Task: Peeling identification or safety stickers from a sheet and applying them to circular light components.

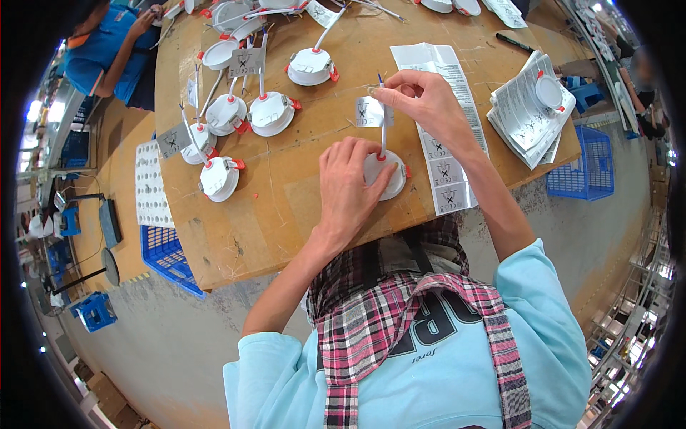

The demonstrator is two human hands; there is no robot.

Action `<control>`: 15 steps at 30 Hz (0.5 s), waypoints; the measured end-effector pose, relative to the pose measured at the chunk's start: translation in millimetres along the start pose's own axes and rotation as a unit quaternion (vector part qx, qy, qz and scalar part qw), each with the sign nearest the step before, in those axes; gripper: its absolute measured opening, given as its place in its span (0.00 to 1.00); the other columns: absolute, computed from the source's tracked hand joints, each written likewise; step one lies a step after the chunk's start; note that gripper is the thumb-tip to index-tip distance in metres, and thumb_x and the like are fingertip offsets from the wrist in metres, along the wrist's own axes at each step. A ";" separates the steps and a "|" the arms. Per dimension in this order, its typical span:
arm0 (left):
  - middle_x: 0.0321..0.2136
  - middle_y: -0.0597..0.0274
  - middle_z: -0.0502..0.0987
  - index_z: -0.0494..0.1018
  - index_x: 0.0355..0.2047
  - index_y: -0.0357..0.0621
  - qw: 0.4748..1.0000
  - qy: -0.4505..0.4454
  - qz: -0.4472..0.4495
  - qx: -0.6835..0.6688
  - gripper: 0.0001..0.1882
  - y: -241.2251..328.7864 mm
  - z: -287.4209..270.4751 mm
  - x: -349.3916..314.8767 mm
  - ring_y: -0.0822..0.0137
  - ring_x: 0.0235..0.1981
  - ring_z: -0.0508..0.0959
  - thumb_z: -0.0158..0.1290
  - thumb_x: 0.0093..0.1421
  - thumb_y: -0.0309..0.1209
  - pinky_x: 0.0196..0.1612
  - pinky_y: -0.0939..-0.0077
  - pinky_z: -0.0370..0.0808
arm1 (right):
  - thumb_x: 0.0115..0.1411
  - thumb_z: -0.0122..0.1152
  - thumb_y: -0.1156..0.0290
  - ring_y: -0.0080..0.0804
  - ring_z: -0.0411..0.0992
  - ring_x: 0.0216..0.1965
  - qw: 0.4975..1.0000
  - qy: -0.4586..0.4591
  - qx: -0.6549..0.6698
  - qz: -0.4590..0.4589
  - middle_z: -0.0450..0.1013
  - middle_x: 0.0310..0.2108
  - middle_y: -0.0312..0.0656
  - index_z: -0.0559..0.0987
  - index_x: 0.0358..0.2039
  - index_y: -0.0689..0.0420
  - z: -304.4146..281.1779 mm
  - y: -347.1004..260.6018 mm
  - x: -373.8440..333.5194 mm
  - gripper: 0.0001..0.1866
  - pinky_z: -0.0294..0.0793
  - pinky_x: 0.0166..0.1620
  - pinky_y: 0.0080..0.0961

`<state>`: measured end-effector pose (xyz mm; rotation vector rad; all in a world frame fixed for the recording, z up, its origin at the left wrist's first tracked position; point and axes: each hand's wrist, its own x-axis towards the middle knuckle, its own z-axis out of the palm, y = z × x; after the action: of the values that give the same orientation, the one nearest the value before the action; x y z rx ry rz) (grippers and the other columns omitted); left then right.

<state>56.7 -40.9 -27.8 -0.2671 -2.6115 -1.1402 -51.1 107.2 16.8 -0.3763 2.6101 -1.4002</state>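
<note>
My left hand point(346, 184) is closed around a round white downlight point(392, 184) with red clips, steadying it on the table. A white cable point(384, 138) stands up from the downlight, with a silver printed label point(369, 113) folded around it like a flag. Thumb and fingers of my right hand point(430, 106) pinch together at the label's upper edge by the cable; the exact contact is partly hidden. Close to the right forearm lies a long strip of silver labels point(446, 171).
Several labelled downlights point(270, 114) stand at the left and far side of the brown table point(286, 214). At the right lies a stack of label sheets point(518, 125) bearing a small downlight point(549, 93), near a black marker point(514, 43). Blue crates point(586, 164) flank the table. A co-worker point(118, 50) is far left.
</note>
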 end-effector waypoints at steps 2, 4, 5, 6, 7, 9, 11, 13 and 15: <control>0.32 0.61 0.72 0.71 0.35 0.40 1.000 -0.013 0.009 0.018 0.13 1.4 2.1 1.3 0.63 0.37 0.72 0.60 0.51 0.31 0.42 0.71 0.67 | 0.51 0.66 0.57 0.18 0.63 0.21 1.000 -0.011 0.011 -0.003 0.67 0.17 0.32 0.81 0.30 0.63 1.8 -0.5 1.1 0.19 0.61 0.25 0.19; 0.33 0.62 0.73 0.71 0.36 0.39 0.990 -0.010 -0.087 -0.114 0.12 4.6 -3.2 1.1 0.66 0.37 0.72 0.58 0.53 0.30 0.42 0.72 0.68 | 0.52 0.66 0.59 0.16 0.63 0.21 1.000 -0.022 0.019 -0.005 0.68 0.17 0.31 0.81 0.31 0.63 1.7 -2.7 0.1 0.18 0.61 0.25 0.17; 0.35 0.63 0.73 0.71 0.37 0.38 0.954 -0.008 -0.177 -0.243 0.10 5.4 -5.9 2.2 0.69 0.37 0.72 0.56 0.55 0.29 0.42 0.73 0.69 | 0.53 0.65 0.61 0.15 0.64 0.22 0.998 -0.014 0.056 -0.020 0.69 0.18 0.32 0.80 0.31 0.63 0.3 -6.6 -3.2 0.16 0.61 0.25 0.16; 0.35 0.63 0.73 0.71 0.37 0.38 0.953 0.000 -0.180 -0.243 0.10 -2.4 -10.5 3.1 0.69 0.37 0.72 0.56 0.55 0.29 0.42 0.73 0.69 | 0.54 0.64 0.62 0.15 0.64 0.22 0.995 -0.008 0.095 -0.034 0.70 0.19 0.32 0.80 0.31 0.63 1.1 -9.9 -5.9 0.15 0.61 0.25 0.16; 0.38 0.61 0.73 0.70 0.40 0.36 0.922 0.037 -0.205 -0.326 0.11 -16.8 -16.6 7.3 0.70 0.39 0.73 0.52 0.57 0.26 0.44 0.74 0.70 | 0.54 0.64 0.62 0.15 0.64 0.22 0.995 -0.014 0.093 -0.038 0.70 0.19 0.32 0.80 0.31 0.63 1.2 -9.6 -6.5 0.15 0.61 0.25 0.16; 0.41 0.60 0.74 0.70 0.44 0.35 0.878 0.084 -0.229 -0.411 0.12 -39.8 -21.5 19.9 0.72 0.41 0.73 0.48 0.59 0.24 0.46 0.74 0.71 | 0.56 0.62 0.65 0.14 0.65 0.23 0.992 -0.013 0.113 -0.050 0.72 0.21 0.32 0.79 0.32 0.63 0.1 -7.7 -8.7 0.13 0.62 0.26 0.15; 0.47 0.56 0.73 0.66 0.51 0.34 0.880 -0.013 -0.158 -0.448 0.17 -60.2 -19.7 39.6 0.70 0.47 0.73 0.42 0.61 0.21 0.52 0.71 0.70 | 0.56 0.62 0.65 0.14 0.65 0.24 0.991 -0.022 0.120 -0.052 0.72 0.22 0.32 0.78 0.32 0.63 0.4 -12.9 -11.9 0.12 0.62 0.27 0.14; 0.48 0.54 0.72 0.64 0.54 0.34 0.853 -0.077 -0.152 -0.493 0.20 -64.8 -17.8 56.5 0.69 0.49 0.72 0.45 0.60 0.22 0.55 0.71 0.68 | 0.56 0.62 0.66 0.14 0.64 0.24 0.989 -0.034 0.133 -0.054 0.71 0.22 0.32 0.78 0.32 0.63 1.1 -15.7 -15.1 0.12 0.62 0.27 0.14; 0.50 0.53 0.71 0.62 0.56 0.34 0.820 -0.146 -0.138 -0.536 0.24 -70.7 -13.5 72.0 0.67 0.51 0.71 0.47 0.58 0.24 0.57 0.70 0.67 | 0.56 0.62 0.67 0.13 0.64 0.25 0.986 -0.040 0.154 -0.048 0.70 0.23 0.30 0.77 0.33 0.62 1.9 -15.0 -16.4 0.10 0.62 0.29 0.13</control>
<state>-28.4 -94.2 -44.3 -0.2830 -1.9180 -2.7748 -32.8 102.5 28.6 -0.5081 2.2904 -1.7469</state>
